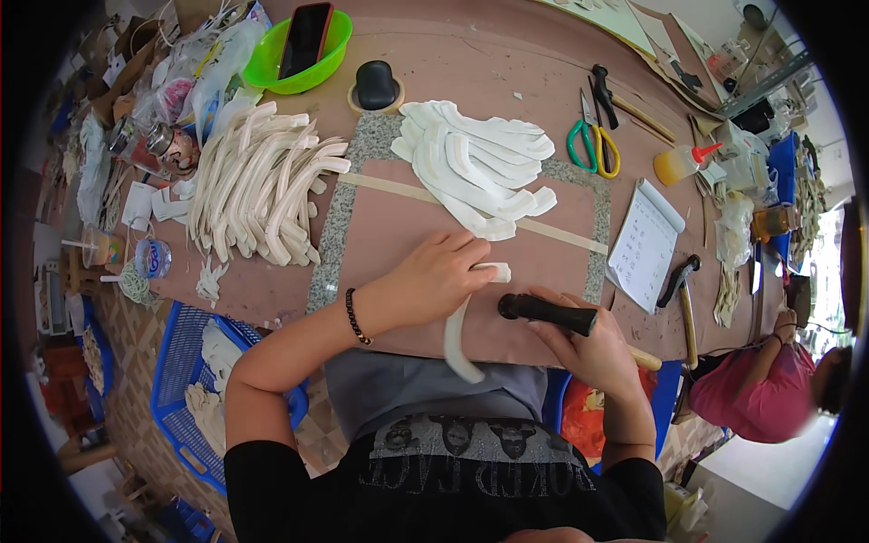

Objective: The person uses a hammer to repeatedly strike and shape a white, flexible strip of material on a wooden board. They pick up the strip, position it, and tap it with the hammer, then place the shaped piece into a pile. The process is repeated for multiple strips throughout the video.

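Note:
My left hand (pixel 438 279) is closed on a white curved strip (pixel 462 351) at the near edge of the table. One end of the strip pokes out past the fingers and the long end hangs toward me. Just to the right, my right hand (pixel 599 355) grips a hammer (pixel 554 313) close to its black head. The hammer's face is near the strip but apart from it. Beyond my left hand lies a loose pile of white strips (pixel 471 163). A larger heap of cream strips (pixel 267 185) lies to the left.
Further back are a green bowl (pixel 333 56) with a phone (pixel 305 41), and scissors (pixel 593 145). To the right are a notepad (pixel 644 244), a second hammer (pixel 683 290) and a glue bottle (pixel 679 165). A blue basket (pixel 167 389) stands lower left; another person (pixel 756 394) is at right.

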Tool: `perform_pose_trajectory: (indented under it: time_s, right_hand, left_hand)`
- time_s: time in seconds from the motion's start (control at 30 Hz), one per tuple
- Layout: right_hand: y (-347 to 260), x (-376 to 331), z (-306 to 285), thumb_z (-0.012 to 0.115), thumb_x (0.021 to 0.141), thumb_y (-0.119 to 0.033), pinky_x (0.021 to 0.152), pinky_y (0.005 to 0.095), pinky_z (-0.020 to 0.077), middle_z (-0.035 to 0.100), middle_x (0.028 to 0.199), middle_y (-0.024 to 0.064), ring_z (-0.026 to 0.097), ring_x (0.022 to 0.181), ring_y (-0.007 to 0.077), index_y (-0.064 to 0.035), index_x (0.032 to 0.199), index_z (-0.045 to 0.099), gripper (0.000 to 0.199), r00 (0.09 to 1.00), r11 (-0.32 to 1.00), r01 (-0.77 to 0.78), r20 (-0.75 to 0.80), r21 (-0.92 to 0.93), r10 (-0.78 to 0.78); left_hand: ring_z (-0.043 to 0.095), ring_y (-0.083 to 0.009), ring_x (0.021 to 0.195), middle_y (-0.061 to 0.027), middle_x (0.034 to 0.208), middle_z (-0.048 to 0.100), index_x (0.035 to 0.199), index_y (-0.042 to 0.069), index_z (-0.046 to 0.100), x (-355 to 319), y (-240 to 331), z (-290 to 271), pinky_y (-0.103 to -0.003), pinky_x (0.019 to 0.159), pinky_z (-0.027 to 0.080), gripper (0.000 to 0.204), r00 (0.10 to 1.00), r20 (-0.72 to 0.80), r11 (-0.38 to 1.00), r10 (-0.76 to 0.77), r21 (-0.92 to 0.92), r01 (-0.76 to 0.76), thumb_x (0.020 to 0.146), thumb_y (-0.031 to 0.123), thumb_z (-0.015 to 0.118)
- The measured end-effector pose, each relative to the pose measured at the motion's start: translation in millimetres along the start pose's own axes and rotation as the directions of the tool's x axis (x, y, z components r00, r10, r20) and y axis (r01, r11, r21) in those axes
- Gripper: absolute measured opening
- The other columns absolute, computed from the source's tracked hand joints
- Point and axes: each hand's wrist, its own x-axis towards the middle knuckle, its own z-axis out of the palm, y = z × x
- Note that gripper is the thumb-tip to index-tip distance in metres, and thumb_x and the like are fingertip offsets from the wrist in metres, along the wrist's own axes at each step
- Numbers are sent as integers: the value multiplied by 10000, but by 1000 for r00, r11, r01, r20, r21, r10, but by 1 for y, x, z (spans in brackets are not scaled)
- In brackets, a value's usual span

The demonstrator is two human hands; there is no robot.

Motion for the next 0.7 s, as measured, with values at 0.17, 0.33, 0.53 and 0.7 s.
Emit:
perform_pose_trajectory:
  time_s: [0.17,0.33,0.53,0.7]
  right_hand:
    - [5,-9,-6,755,920,-225,710,458,564,727,988,170,708,817,393,-84,1282,682,395,994,996,-90,-70,1,89]
    - [11,-8,5,761,906,-201,665,450,559,708,922,162,696,761,382,-78,1302,666,425,996,1000,-11,-91,-6,10]
    - [18,-7,1,744,918,-219,644,445,564,708,944,157,693,724,378,-77,1327,655,442,999,1000,-2,-41,4,2]
    - [21,-5,-4,722,926,-246,643,447,571,709,948,154,692,715,385,-79,1360,638,472,999,999,-33,0,7,33]
  left_hand:
    - [596,-305,1020,-119,1060,609,1080,7,699,26,-8,2,-414,879,512,248,977,184,966,111,-250,-63,832,19,702]
    - [609,-322,981,-129,1043,618,1090,4,694,43,-2,0,-400,880,515,267,948,317,921,-39,-355,157,825,-15,715]
    - [610,-302,979,-104,969,624,1077,12,687,39,-5,0,-390,831,528,237,970,230,950,82,-311,-6,852,57,746]
    - [589,-255,911,-69,926,582,1070,4,688,35,-5,-1,-364,741,536,214,962,104,960,254,-151,-238,877,94,717]
